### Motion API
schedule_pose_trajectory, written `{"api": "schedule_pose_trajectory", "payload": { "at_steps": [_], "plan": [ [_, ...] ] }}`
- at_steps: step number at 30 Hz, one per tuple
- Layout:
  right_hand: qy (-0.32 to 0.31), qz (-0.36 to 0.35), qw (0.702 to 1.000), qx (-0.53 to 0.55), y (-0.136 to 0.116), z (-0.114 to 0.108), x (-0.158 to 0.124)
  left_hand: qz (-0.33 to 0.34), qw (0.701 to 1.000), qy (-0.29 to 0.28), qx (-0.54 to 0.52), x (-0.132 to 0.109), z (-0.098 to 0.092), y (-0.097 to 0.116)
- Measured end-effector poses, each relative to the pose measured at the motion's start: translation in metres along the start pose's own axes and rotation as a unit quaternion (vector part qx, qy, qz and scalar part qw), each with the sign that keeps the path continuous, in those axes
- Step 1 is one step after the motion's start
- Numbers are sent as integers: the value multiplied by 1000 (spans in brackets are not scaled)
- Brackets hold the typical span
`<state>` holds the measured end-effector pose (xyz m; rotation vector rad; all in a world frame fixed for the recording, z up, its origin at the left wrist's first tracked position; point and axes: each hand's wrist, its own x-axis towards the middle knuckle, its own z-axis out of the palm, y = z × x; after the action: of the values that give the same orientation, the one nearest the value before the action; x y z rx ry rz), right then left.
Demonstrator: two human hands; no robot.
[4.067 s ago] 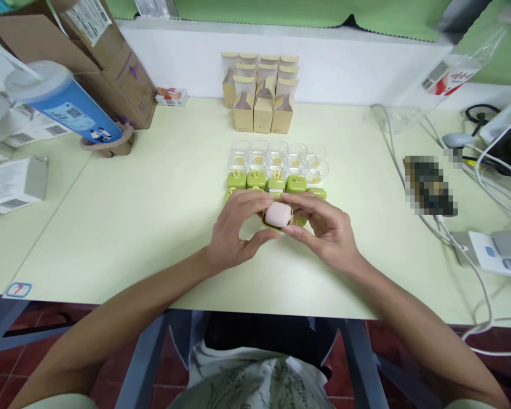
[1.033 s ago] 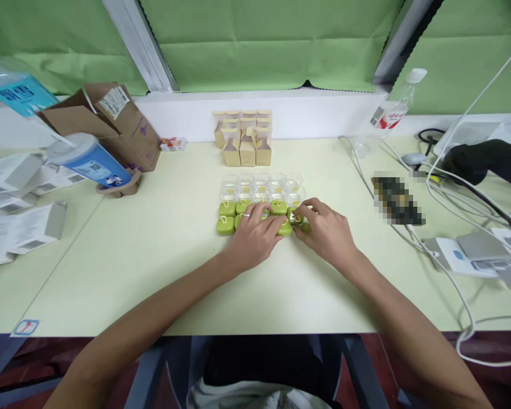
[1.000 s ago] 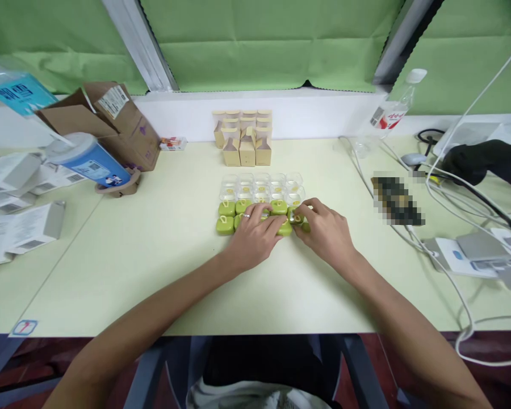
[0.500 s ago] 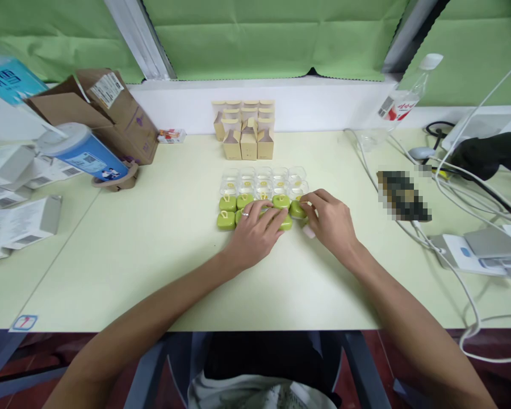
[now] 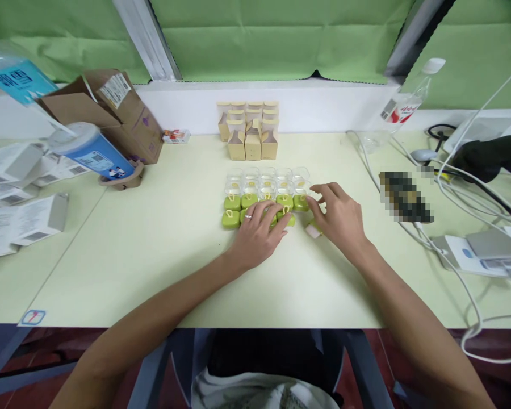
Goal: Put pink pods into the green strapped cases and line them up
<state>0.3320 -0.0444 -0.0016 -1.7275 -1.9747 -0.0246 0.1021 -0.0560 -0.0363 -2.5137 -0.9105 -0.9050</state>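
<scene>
Two rows of small green cases [image 5: 232,202] with pale yellow loops lie in the middle of the table. My left hand [image 5: 259,233], a ring on one finger, rests over the front row with its fingers spread, hiding several of the cases. My right hand [image 5: 338,218] is at the right end, thumb and fingers apart beside the last green case [image 5: 300,202] in the back row. Below its thumb, a case with a pale pinkish end [image 5: 314,229] lies tilted, partly hidden by the hand. Clear plastic cases [image 5: 267,180] with yellow spots stand in rows just behind the green ones.
Small open cardboard boxes [image 5: 252,146] stand against the wall. At left are a brown carton [image 5: 132,122], a blue tub [image 5: 100,156] and white boxes [image 5: 42,218]. To the right are a plastic bottle [image 5: 402,108], a pixelated dark object [image 5: 404,196] and cables [image 5: 464,284].
My right hand has drawn slightly away from the last back-row case, which now sits straighter in line. The tilted case beside it shows more. My left hand stays over the front row.
</scene>
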Motion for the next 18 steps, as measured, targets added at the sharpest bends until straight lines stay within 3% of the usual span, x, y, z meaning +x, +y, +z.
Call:
{"api": "schedule_pose_trajectory", "payload": {
  "at_steps": [5, 11, 14, 18],
  "plan": [
    [-34, 39, 998, -25, 4, -12, -2, 21, 997, 69, -8, 6, -17, -13],
    [-216, 73, 970, -84, 3, -38, -7, -38, 981, 188, -3, -12, -42, -78],
    [-190, 9, 981, -39, -2, -43, -12, -89, 967, 238, 6, -35, -40, -103],
    [-142, -76, 987, 4, -5, -36, -17, -220, 953, 203, -41, -51, -31, -107]
  ]
}}
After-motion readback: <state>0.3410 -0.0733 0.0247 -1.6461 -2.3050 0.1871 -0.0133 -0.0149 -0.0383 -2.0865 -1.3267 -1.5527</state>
